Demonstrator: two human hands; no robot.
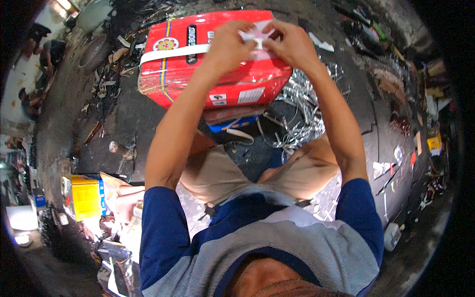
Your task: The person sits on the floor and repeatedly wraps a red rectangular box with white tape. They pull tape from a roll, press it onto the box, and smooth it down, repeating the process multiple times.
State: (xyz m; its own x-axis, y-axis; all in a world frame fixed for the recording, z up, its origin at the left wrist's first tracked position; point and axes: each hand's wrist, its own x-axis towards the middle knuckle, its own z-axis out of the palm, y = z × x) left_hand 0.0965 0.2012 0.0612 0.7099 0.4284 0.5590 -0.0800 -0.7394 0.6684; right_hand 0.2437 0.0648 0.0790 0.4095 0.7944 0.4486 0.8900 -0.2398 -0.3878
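In front of my knees sits a red cardboard box (pixel 170 76) wrapped in shiny clear tape. A flat white strap (pixel 184 51) runs across its top. Above the right part of the box top, my left hand (pixel 228 48) pinches the white strap. My right hand (pixel 293 45) is closed on the strap from the other side, close to the left one. Between the fingers the strap looks looped or crossed, but motion blur and the fingers hide how it lies.
A tangled heap of silvery strips (pixel 309 106) lies right of the box. Below the box, a blue printed carton (pixel 232 123) shows. A yellow carton (pixel 85 198) stands at my left, a white plastic container (pixel 392 236) at my right. Another person (pixel 49 52) is at far left.
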